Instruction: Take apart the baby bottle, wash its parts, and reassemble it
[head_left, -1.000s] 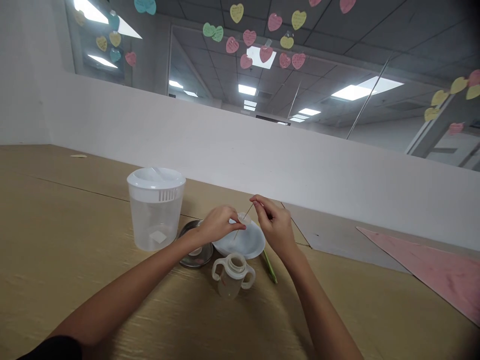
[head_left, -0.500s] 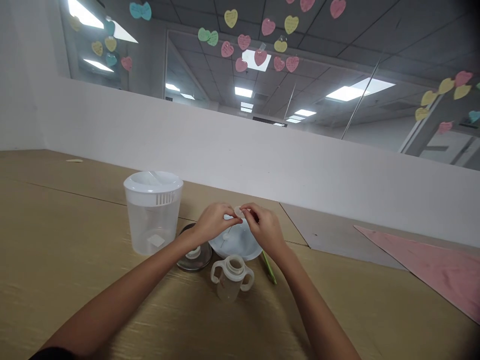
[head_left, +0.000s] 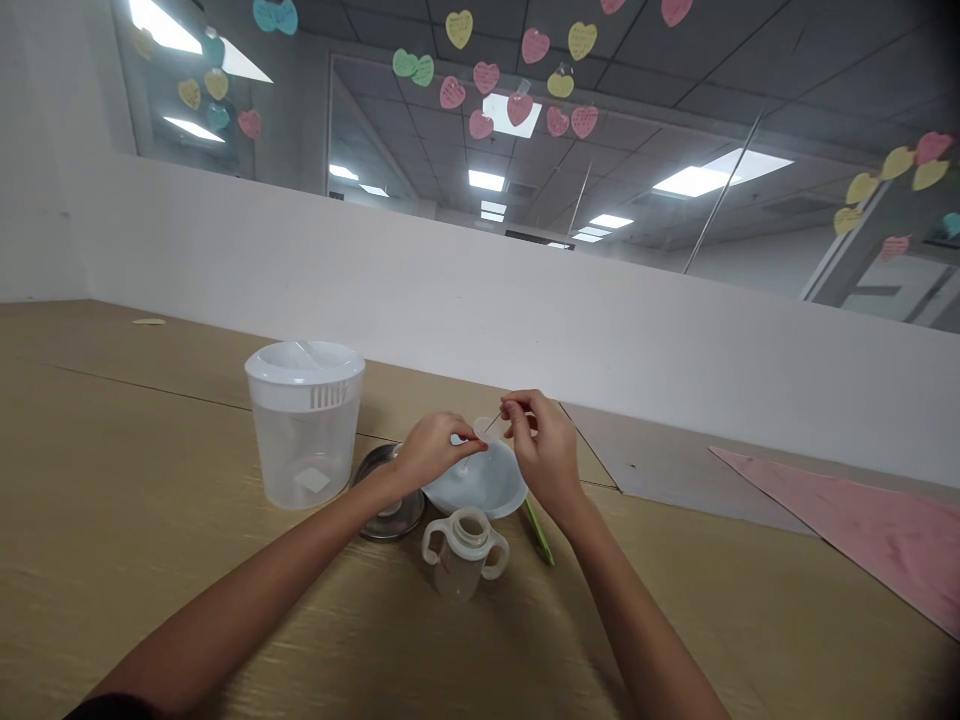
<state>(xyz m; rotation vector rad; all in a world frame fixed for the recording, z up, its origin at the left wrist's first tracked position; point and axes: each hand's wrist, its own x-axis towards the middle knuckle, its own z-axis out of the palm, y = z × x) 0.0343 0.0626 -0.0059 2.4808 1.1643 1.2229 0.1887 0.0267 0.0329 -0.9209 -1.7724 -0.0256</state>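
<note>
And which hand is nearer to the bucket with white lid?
Left. The left hand is to the right of the bucket, apart from it; the right hand is farther to the right, past the left hand.

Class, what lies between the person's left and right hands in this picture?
The head view shows a small translucent disc pinched in the left hand, and a thin stick slanting from the disc up to the right hand.
</note>
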